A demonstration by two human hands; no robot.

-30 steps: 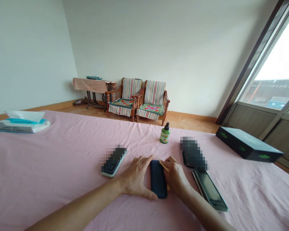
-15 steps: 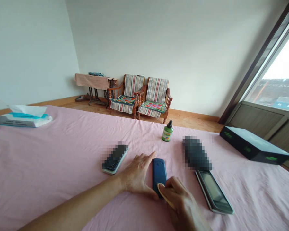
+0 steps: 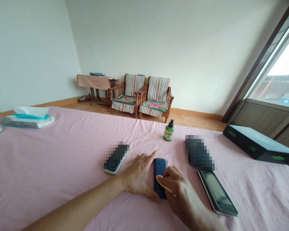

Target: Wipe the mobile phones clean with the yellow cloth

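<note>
A dark blue phone [image 3: 160, 166] lies on the pink sheet [image 3: 62, 154] near the front. My left hand [image 3: 137, 175] rests against its left side, fingers stretched and thumb at its near end. My right hand [image 3: 180, 192] is closed on a small tan cloth [image 3: 162, 186] pressed onto the phone's near half. A green spray bottle [image 3: 169, 131] stands beyond the phone.
Another phone [image 3: 116, 158] lies left of my left hand. A blurred dark device [image 3: 199, 153] and a flat phone [image 3: 218, 193] lie to the right. A black box [image 3: 257, 146] sits at the far right, a tissue pack [image 3: 29, 118] at the far left. Two wooden chairs [image 3: 142, 98] stand by the wall.
My right hand drew the cloth from the phone's far end down to its near end, then slid a little back up. My left hand stayed beside the phone.
</note>
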